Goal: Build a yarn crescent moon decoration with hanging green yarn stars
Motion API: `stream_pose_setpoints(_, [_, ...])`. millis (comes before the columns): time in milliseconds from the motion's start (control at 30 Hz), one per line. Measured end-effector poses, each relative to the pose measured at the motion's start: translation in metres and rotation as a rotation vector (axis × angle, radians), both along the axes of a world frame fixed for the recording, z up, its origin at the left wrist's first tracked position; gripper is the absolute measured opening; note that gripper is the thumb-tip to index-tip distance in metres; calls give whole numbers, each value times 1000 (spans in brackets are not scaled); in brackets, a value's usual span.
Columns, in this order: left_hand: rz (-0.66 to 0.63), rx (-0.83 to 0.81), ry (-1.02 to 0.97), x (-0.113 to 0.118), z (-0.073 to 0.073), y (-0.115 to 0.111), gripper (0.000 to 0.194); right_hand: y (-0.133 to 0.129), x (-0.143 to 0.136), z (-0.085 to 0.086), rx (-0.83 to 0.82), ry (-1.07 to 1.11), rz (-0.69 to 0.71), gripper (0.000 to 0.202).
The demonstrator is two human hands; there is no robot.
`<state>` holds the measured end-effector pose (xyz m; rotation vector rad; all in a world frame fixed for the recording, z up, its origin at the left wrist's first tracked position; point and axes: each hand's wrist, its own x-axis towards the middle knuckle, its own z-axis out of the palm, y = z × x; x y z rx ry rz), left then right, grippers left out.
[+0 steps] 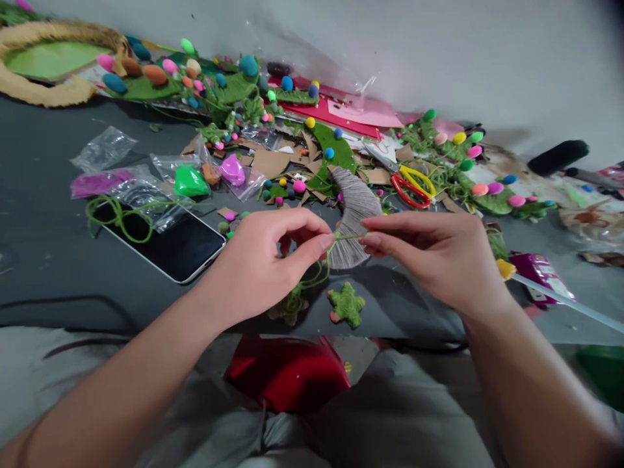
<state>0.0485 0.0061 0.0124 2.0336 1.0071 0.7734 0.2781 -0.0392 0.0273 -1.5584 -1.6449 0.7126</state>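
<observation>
Between my two hands runs a strand of green yarn, pinched at both ends. My left hand grips it between thumb and forefinger, where it seems to be looped or knotted. The fingertips of my right hand hold the other end. Loose yarn trails below my left hand to a green-wrapped piece, partly hidden. Right under the strand lies a crescent wound in grey yarn. A small star wrapped in green yarn rests near the table's front edge.
Scissors with red and yellow handles lie behind the crescent. A phone with yarn on it is at left, near bags of coloured clay. A glue gun's stick juts in from the right. Cardboard scraps litter the back.
</observation>
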Motion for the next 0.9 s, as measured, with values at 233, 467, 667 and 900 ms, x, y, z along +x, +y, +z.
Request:
stream_pose_setpoints(233, [24, 0, -30, -3, 1, 2, 13, -2, 9, 1, 81, -215, 59, 15])
stream_pose_setpoints(467, [3, -24, -21, -4, 3, 3, 14, -2, 19, 7, 119, -357, 125, 12])
stream_pose_setpoints(667, [12, 3, -5, -5, 4, 4, 14, -2, 23, 11, 192, -350, 51, 10])
stream_pose_setpoints(900, [10, -8, -51, -6, 1, 5, 14, 0, 24, 14, 180, -287, 17, 9])
